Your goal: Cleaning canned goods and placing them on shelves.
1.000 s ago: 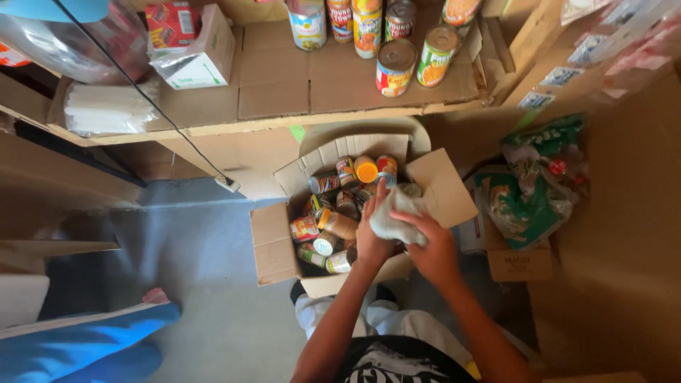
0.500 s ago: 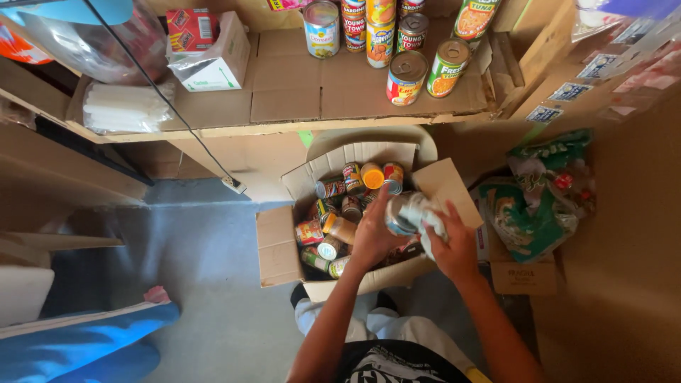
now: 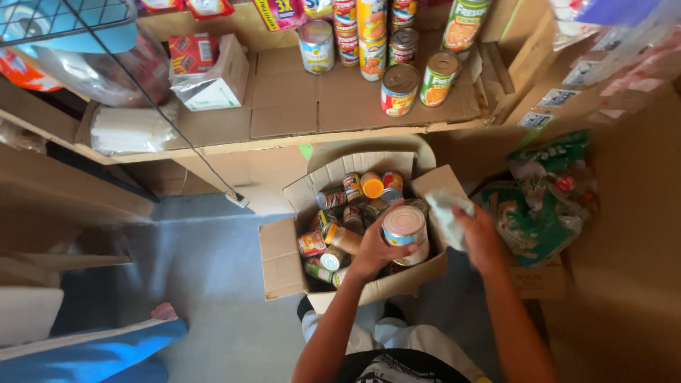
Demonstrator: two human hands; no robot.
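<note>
A can [image 3: 405, 228] with a pale lid and a blue-banded label is grasped in the left hand [image 3: 374, 250], the fingers being curled around its side; it is held tilted, lid toward the camera, just above the right half of an open cardboard box [image 3: 282, 264]. A crumpled pale cloth [image 3: 447, 215] is clenched in the right hand [image 3: 479, 237], just beside the can and above the right edge of the box, near its rear right flap. The box stands on the grey floor [image 3: 206, 284] directly in front of the person, and it is filled with a loose heap of cans [image 3: 345, 223] lying at mixed angles; one with an orange lid is seen near the rear edge of the box. Behind the box, a low shelf [image 3: 284, 106] lined with flattened cardboard is found, and upright cans [image 3: 399, 89] are grouped toward its right rear corner. A small white carton [image 3: 213, 81] is placed near the left of the shelf, and a white wrapped bundle [image 3: 131, 130] lies at its front left edge. To the right of the box, a green printed bag [image 3: 532, 213] is slumped against a brown cardboard wall. A blue object [image 3: 92, 351] is visible at the lower left corner of the floor.
</note>
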